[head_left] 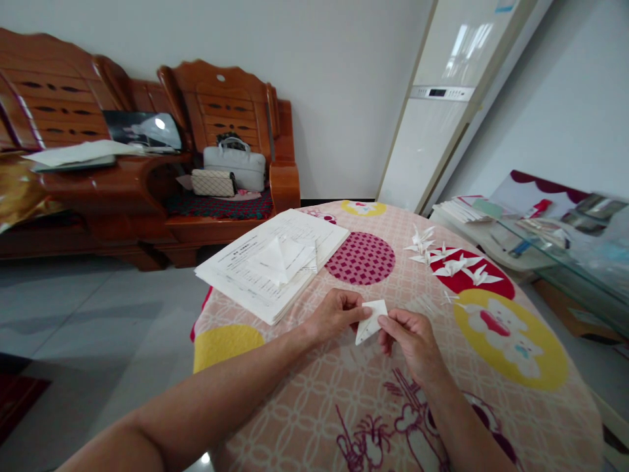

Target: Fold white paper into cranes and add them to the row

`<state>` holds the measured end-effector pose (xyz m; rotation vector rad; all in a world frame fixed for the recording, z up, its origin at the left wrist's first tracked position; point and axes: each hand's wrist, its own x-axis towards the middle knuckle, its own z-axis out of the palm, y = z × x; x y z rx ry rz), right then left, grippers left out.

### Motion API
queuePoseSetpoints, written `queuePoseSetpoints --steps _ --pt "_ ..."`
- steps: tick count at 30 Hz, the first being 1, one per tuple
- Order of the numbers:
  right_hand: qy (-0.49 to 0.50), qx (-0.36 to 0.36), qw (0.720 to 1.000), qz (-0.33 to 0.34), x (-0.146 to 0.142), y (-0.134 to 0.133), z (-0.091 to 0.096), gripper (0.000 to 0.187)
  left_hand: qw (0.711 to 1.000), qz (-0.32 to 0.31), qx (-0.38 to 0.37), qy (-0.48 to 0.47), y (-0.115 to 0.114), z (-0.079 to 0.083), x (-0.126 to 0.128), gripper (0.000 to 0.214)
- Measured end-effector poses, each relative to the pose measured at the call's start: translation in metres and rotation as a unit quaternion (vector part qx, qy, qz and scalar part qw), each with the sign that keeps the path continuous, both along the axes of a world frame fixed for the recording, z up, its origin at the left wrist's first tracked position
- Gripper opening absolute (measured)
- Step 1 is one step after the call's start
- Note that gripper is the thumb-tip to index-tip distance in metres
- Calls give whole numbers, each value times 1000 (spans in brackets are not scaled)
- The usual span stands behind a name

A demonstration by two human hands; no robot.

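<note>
Between my two hands is a small folded piece of white paper [372, 320], kite-shaped with a point toward me and a crease down it. My left hand [338, 313] pinches its left edge between thumb and fingers. On the other side, my right hand [410, 337] has its thumb on the paper's right corner, fingers curled beneath. Both hands are just above the patterned tablecloth. To the right lie several folded white paper cranes [455, 264]. Left of my hands, a stack of printed sheets [240, 278] bears a folded white paper piece [279, 261] on top.
The round table has a pink patterned tablecloth [304, 419]. At the right, a side table with a glass edge [555, 262] holds papers and clutter. Behind stand wooden chairs [221, 92], one with a grey handbag [246, 169], and a tall white air conditioner [422, 131].
</note>
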<state>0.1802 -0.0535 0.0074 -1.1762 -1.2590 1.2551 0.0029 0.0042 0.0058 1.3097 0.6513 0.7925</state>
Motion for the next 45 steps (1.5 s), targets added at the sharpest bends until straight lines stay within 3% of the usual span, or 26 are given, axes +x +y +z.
queuePoseSetpoints --steps 5,17,29,37,45 --pt "1 2 1000 -16 2 2 -2 31 997 15 -41 -57 1 1 2 37" --pt "8 -6 999 -36 3 3 -4 31 995 49 -43 -79 0 3 2 33" --pt "-6 -11 999 -39 5 4 -7 32 1000 11 -18 -23 -1 -2 3 34" --pt "-5 -26 1000 10 -1 5 -8 29 995 74 -35 -59 -8 1 8 37" --pt "37 -46 998 -1 -1 3 -7 29 998 50 -10 -21 -8 0 8 40"
